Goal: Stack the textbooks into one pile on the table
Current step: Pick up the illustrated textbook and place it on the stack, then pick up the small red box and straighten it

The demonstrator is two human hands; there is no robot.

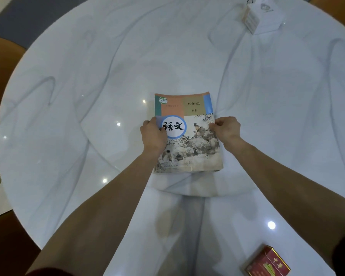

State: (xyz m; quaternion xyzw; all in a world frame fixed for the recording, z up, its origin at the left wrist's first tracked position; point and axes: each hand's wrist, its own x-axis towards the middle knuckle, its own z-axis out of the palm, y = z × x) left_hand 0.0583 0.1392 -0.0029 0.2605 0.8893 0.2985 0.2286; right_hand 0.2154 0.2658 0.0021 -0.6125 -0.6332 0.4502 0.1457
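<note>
A pile of textbooks lies in the middle of the round white marble table. The top cover shows a painted landscape, a blue-ringed white circle with black characters and an orange band. Page edges of more books show under it at the near side. My left hand grips the pile's left edge, thumb on the cover. My right hand pinches the right edge with curled fingers. Both forearms reach in from the bottom of the view.
A red cigarette pack lies near the table's front right edge. A white box stands at the far right. Brown chair parts and floor show beyond the table's left rim.
</note>
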